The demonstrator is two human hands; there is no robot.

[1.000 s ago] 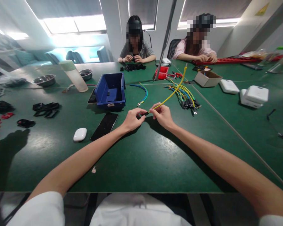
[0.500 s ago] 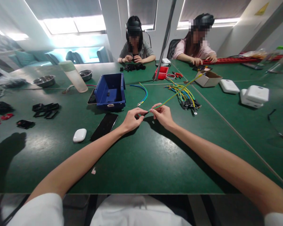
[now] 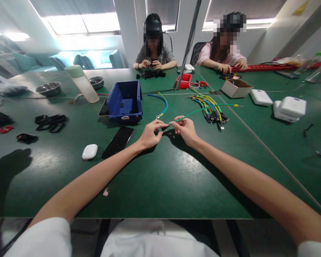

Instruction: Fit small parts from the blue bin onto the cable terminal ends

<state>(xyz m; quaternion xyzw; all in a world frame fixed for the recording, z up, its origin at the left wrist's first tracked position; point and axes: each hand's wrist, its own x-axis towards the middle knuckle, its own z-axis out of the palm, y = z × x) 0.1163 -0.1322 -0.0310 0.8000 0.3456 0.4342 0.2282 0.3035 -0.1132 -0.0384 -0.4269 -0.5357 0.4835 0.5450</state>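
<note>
My right hand [image 3: 186, 130] pinches a green wire [image 3: 200, 109] near one end. From the fingers the wire runs to the right in a shallow curve, and its far end carries a yellow sleeve [image 3: 235, 105]. Just left of it, the fingertips of my left hand [image 3: 151, 134] are closed on a small black piece [image 3: 165, 129], mostly hidden, at the wire's near end. Behind my hands lie a curved blue-and-green wire pair [image 3: 166, 106] with metal tips and a bundle of yellow, green and blue wires [image 3: 210, 108] with black sleeves and ring terminals.
A blue bin [image 3: 125, 103] stands behind a black phone [image 3: 118, 142] and a white earbud case [image 3: 90, 152]. Black plastic parts [image 3: 50, 122] lie left. An open carton [image 3: 237, 89] and white boxes [image 3: 291, 108] are right. Two people sit across the green table [image 3: 160, 185].
The green wire's free end has swung down and to the right, from slanting upward to nearly level. Both hands stay close together in about the same place.
</note>
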